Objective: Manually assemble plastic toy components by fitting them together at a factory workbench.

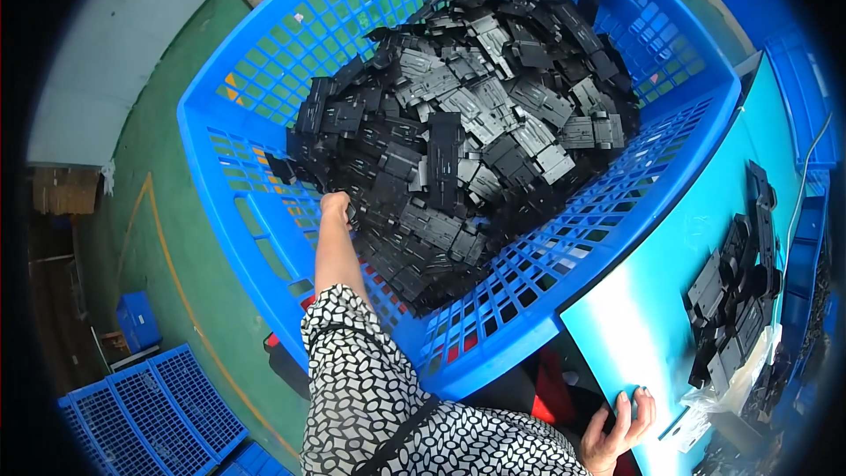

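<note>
Hundreds of flat black plastic parts fill the big blue crate below me, heaped highest toward its far right corner; each piece is a matt, ribbed moulding with square notches, and none carries a label I can make out. The crate itself is glossy latticed plastic, and small orange and red patches show through the holes in its near wall. More of the same black mouldings lie in a loose row on the smooth light-blue tabletop at my right, next to some crinkled clear plastic film. My left hand reaches straight out from a black-and-white patterned sleeve into the near left part of the crate, fingers curled and buried at the edge of the heap; I cannot tell whether they hold a piece. My right hand rests low, fingers wrapped over the tabletop's near edge. Empty blue lattice trays sit on the green floor at lower left.
</note>
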A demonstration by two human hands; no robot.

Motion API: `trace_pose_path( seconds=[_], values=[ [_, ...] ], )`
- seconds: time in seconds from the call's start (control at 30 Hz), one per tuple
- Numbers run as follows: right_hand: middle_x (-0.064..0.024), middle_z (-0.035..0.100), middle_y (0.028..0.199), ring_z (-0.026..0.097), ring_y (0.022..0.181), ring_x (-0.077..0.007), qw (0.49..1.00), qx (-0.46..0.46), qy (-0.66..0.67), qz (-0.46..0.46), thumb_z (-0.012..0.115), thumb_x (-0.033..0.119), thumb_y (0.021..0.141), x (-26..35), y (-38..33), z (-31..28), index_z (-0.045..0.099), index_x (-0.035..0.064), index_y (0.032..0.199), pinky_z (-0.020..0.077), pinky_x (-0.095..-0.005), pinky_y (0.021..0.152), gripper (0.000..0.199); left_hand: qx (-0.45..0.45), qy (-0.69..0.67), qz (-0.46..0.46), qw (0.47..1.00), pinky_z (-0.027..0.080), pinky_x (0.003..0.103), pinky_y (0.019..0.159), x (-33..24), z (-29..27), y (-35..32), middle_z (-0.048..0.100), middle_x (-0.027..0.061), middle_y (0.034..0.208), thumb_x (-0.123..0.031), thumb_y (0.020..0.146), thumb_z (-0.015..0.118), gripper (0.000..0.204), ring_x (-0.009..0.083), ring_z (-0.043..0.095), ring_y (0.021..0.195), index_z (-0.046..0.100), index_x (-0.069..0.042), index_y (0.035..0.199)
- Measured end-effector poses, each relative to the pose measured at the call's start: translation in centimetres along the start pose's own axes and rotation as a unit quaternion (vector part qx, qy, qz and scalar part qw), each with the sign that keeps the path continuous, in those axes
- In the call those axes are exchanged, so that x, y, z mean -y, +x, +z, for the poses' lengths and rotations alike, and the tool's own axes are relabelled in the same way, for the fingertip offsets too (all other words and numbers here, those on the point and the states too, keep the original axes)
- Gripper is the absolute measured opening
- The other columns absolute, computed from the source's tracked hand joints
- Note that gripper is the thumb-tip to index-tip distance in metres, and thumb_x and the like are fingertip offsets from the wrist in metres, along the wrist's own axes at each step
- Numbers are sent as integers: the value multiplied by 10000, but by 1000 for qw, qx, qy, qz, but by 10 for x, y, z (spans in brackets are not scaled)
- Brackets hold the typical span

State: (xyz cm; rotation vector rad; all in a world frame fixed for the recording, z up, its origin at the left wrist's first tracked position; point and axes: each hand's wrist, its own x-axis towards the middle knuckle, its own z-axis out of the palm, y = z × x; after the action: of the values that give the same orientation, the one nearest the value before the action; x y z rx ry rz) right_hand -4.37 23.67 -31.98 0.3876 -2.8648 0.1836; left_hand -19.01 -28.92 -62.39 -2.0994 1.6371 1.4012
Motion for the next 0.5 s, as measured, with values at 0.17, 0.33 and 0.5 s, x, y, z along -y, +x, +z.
trace_pose_path(
  seconds=[0.17, 0.33, 0.5],
  values=[
    [-203, 478, 1125, 456, 1042, -396, 1000, 9, 23, -6, 570, -60, 669, 0, -2, -1, 503, 44, 1101, 369, -519, 906, 449, -30, -8, 57, 998, 466, 588, 676, 23, -16, 60, 602, 221, 974, -62, 737, 563, 265, 402, 602, 845, 566, 63, 971],
    [-205, 469, 1129, 447, 1033, -396, 1000, 24, 9, -5, 572, -24, 693, 0, 2, -4, 495, 46, 1102, 382, -526, 882, 423, -161, 16, 188, 969, 463, 405, 833, 34, 14, -12, 591, 250, 1046, -64, 726, 474, 375, 377, 594, 937, 521, 76, 1070],
    [-209, 462, 1142, 445, 1035, -400, 999, 27, 20, -25, 572, -4, 707, 0, -1, -5, 489, 27, 1123, 376, -531, 882, 425, -207, 111, 204, 950, 428, 435, 880, 22, 8, -84, 595, 193, 1082, -153, 752, 514, 465, 375, 559, 1007, 477, -70, 1207]
  ],
)
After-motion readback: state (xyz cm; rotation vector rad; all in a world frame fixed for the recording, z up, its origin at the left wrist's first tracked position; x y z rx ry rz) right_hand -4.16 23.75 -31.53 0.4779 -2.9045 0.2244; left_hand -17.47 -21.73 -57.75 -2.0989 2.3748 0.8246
